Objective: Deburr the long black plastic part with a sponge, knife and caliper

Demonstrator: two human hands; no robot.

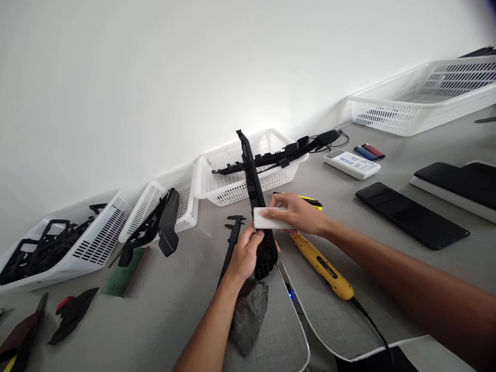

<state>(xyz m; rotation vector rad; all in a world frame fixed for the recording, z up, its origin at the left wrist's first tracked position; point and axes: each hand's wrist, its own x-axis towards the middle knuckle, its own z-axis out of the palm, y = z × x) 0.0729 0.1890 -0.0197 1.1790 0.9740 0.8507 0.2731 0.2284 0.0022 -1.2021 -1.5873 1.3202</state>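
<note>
Long black part [254, 186]: held up over the surface [163, 330], slanting, upper end in front of the middle basket [236, 194], ribbed lower end close to the crumpled dark cloth [251, 315].
Left hand [245, 253]: grips the part toward its lower end, fingers wrapped around it, a fingertip showing past the right edge.
White block [260, 222]: set crosswise over the part, just beyond the left hand — pressed to it or merely in front, cannot tell.
Right hand [296, 212]: pinches the block between thumb and fingers, thumb on the upward face.
Stage of the held part: seemingly mid-work, judging by block and part brought together; no finished result visible, so cannot tell the share done from the share left.
Baskets at the back: black pieces [54, 248] in the leftmost, more in the next, another long piece [323, 140] across the middle one — worked over or waiting, cannot tell.
Tools nearby: caliper [232, 237] beside the left hand, yellow corded tool [321, 263] below the right forearm's near end, both lying ungripped.
</note>
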